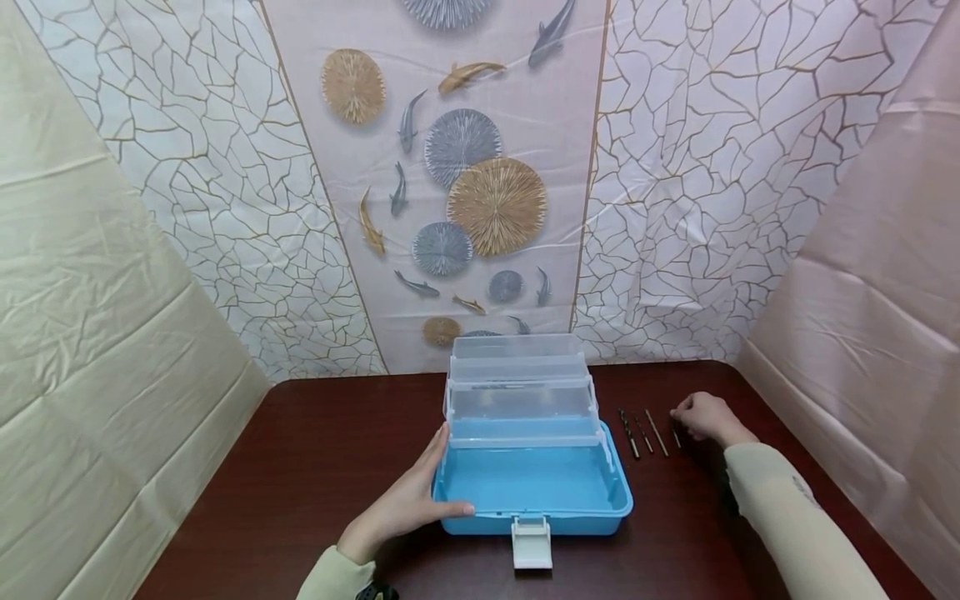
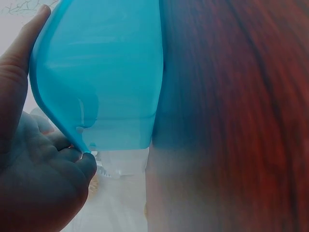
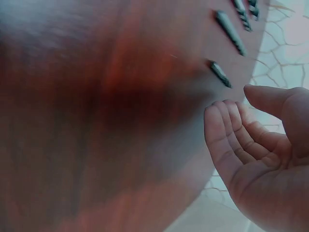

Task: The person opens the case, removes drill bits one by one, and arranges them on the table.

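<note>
A light-blue toolbox (image 1: 528,523) stands with its lid raised and its translucent trays (image 1: 517,400) lifted toward the back. My left hand (image 1: 408,500) holds its left side, thumb on the front rim; in the left wrist view, fingers (image 2: 86,166) bend around the wall's edge. Several drill bits (image 1: 628,435) lie in a row right of the box. Over the rightmost bit (image 3: 219,74) is my right hand (image 1: 705,417). Its thumb (image 3: 265,99) and bent fingers stand apart, with nothing between them in the right wrist view.
A white latch (image 1: 532,546) hangs down at the box's front. The dark red-brown table (image 1: 300,483) extends left and right of the box. Patterned cloth (image 1: 480,200) hangs behind it, and beige cloth (image 1: 892,333) rises along both sides.
</note>
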`<action>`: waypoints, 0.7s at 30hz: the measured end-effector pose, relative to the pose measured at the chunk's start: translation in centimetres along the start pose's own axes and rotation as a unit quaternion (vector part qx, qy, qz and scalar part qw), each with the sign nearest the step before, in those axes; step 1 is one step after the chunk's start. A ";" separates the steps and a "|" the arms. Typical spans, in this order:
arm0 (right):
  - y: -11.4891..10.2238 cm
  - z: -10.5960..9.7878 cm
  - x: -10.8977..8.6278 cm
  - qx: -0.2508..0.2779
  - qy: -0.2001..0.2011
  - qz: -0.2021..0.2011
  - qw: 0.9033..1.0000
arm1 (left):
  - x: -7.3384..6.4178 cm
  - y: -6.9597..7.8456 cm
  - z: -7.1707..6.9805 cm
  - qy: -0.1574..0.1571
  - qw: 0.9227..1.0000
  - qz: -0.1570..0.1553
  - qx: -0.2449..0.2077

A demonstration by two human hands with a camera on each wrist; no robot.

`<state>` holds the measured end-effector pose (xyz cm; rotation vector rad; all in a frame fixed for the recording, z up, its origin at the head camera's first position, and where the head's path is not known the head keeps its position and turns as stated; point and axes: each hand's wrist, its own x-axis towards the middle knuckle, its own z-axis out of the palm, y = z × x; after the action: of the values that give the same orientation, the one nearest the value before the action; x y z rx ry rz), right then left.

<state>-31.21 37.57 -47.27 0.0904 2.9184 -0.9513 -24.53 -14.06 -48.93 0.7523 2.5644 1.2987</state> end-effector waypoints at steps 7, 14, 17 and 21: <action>-2.0 -2.7 0.9 -0.037 0.009 -0.009 0.999 | 0.0 0.1 0.0 0.000 1.000 0.000 0.004; -4.2 -5.2 1.3 -0.056 0.021 -0.032 0.998 | 0.0 0.0 0.0 -0.002 1.000 -0.003 0.000; -5.1 -5.9 1.4 -0.056 0.026 -0.040 0.997 | 0.0 0.0 0.0 -0.004 1.000 -0.004 0.000; -6.5 -6.5 1.7 -0.063 0.030 -0.048 0.996 | -0.1 0.0 -0.1 -0.004 1.000 -0.002 0.001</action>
<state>-33.72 36.25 -38.40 -0.0304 3.0540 -0.7866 -24.46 -14.17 -48.91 0.7502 2.5607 1.2898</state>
